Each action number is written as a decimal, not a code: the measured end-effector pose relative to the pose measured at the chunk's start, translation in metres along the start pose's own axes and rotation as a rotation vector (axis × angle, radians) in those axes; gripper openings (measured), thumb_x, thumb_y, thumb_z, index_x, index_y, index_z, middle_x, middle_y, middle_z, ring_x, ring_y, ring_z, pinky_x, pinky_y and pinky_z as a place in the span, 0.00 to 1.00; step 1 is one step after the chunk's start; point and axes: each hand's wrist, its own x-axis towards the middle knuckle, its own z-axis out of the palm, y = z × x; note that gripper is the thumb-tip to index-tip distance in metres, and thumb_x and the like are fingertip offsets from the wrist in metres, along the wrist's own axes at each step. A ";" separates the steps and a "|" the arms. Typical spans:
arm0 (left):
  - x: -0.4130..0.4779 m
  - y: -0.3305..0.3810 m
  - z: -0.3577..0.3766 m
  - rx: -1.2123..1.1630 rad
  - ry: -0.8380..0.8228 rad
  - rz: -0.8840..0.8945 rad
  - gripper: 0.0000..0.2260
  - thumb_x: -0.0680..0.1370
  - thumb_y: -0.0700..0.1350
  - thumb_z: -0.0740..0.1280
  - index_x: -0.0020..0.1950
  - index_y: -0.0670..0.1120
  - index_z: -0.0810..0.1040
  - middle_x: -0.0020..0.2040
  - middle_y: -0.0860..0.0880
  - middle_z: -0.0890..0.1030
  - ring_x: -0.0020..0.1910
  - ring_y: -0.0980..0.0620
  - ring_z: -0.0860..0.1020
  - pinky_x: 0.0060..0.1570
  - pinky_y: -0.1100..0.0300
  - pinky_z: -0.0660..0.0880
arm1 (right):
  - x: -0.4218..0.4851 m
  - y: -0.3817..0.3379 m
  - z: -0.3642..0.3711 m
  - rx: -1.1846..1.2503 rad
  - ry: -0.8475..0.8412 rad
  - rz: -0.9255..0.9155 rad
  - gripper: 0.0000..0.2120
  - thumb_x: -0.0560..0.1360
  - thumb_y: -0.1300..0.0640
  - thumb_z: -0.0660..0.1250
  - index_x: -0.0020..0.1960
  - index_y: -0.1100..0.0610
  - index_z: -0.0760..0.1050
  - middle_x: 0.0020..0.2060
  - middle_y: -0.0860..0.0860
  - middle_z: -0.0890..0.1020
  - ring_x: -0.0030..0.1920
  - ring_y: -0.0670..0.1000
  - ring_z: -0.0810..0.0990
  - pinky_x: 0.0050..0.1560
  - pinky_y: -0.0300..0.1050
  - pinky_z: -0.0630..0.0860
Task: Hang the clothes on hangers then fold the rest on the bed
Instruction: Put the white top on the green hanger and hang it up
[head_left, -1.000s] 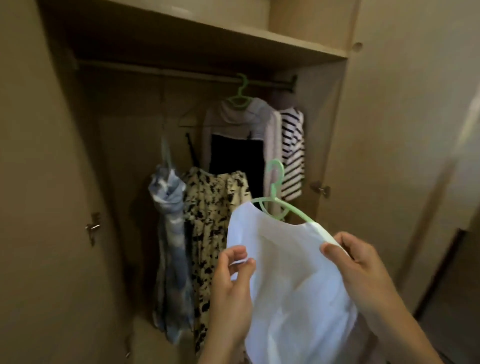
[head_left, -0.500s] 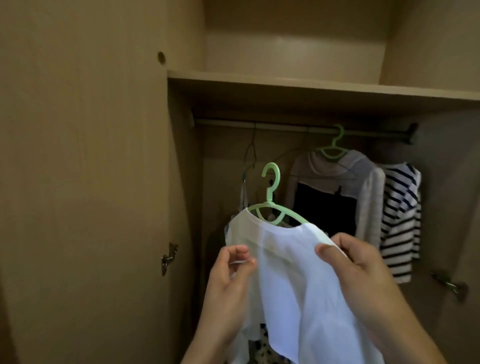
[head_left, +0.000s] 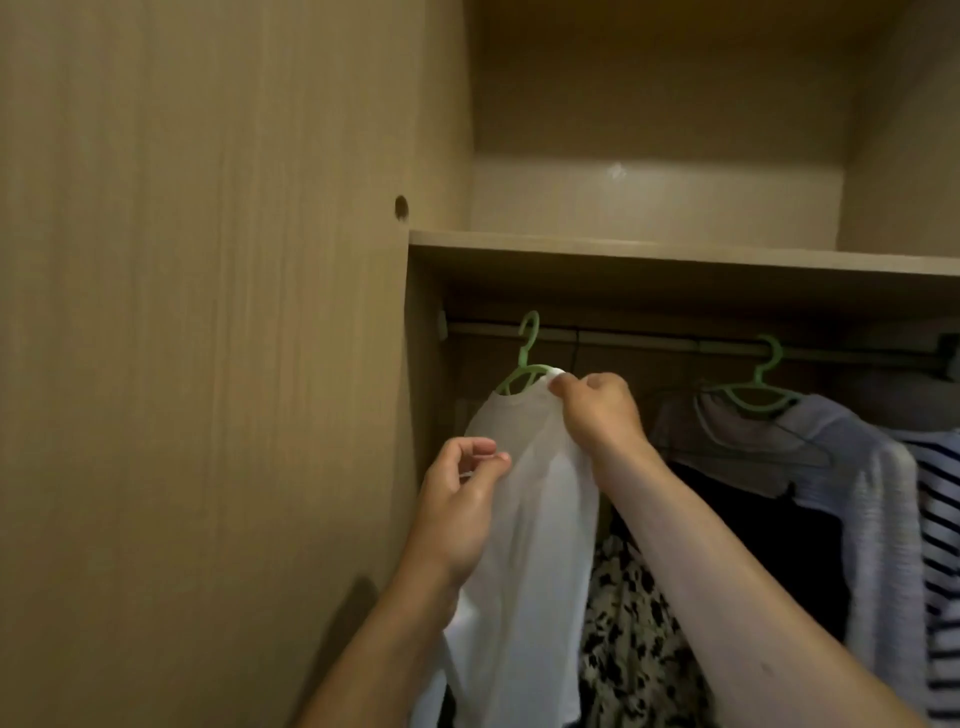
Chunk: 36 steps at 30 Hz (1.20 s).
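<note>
A white top (head_left: 530, 519) hangs on a green hanger (head_left: 522, 366). The hanger's hook is raised level with the wardrobe rail (head_left: 649, 340) at its left end; I cannot tell whether it rests on the rail. My right hand (head_left: 597, 410) pinches the top's shoulder and the hanger at the neckline. My left hand (head_left: 460, 499) pinches the fabric on the top's left side, a little lower.
The open wardrobe door (head_left: 208, 364) stands close on the left. A shelf (head_left: 675, 254) runs above the rail. Right of the white top hang a black-and-white patterned garment (head_left: 628, 639), a grey-and-black one on another green hanger (head_left: 758, 389), and a striped top (head_left: 940, 519).
Both hands have lifted the white top on its hanger up and forward, from chest height to the left end of the rail. My view has tilted upward.
</note>
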 end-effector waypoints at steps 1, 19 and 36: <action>0.005 0.000 -0.002 -0.006 -0.002 -0.001 0.06 0.81 0.49 0.65 0.57 0.51 0.77 0.55 0.48 0.79 0.55 0.51 0.77 0.55 0.54 0.77 | 0.014 -0.003 0.010 -0.013 0.017 -0.005 0.13 0.80 0.45 0.65 0.48 0.55 0.76 0.38 0.52 0.77 0.37 0.53 0.77 0.40 0.50 0.74; 0.044 -0.009 -0.025 0.003 0.155 -0.045 0.05 0.82 0.50 0.63 0.57 0.55 0.76 0.57 0.54 0.79 0.57 0.55 0.76 0.53 0.57 0.71 | 0.122 0.017 0.096 -0.391 -0.027 -0.011 0.12 0.83 0.46 0.61 0.55 0.55 0.73 0.41 0.51 0.77 0.38 0.49 0.77 0.42 0.45 0.77; -0.007 0.008 0.024 0.058 0.166 -0.055 0.04 0.82 0.49 0.64 0.53 0.54 0.78 0.54 0.51 0.80 0.56 0.53 0.78 0.45 0.59 0.71 | 0.059 0.030 0.033 -0.483 -0.021 -0.314 0.28 0.78 0.40 0.66 0.72 0.54 0.66 0.66 0.55 0.75 0.65 0.58 0.75 0.64 0.62 0.73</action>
